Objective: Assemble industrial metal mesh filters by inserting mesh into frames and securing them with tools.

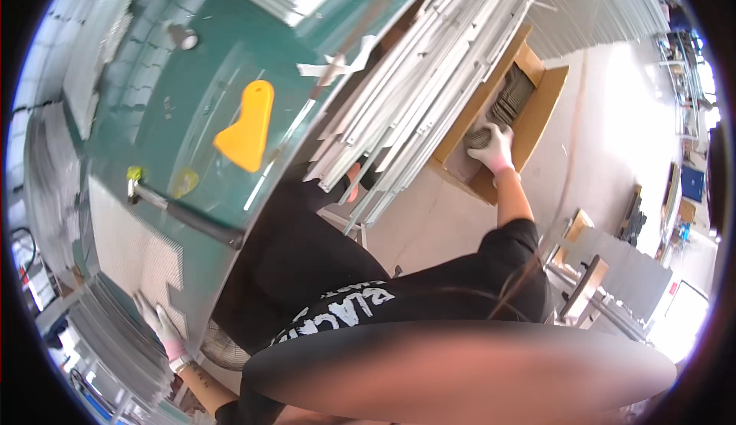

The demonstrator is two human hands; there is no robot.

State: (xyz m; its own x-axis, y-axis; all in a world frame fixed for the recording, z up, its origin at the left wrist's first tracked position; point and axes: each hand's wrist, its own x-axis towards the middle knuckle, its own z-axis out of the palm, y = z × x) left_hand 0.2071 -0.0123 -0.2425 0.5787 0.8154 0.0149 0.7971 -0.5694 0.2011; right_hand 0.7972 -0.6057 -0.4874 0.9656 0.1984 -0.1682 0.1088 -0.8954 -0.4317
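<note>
My right hand [494, 149], in a white glove, reaches down into an open cardboard box [549, 107] at the right. Its fingers and thumb close around dark grey ribbed pieces [478, 138]; more of these pieces [512, 97] lie stacked farther along the box. At the lower left, my gloved left hand [162, 328] rests with its fingers stretched out. It touches or lies beside the near end of a white perforated panel [134, 241] on the green table [203, 114].
On the table lie a yellow scraper [249, 127] and a hammer [188, 214] with a yellow-green tip and a dark handle. Long white metal profiles [429, 80] are stacked between table and box. Stacked sheets [123, 341] stand at the left.
</note>
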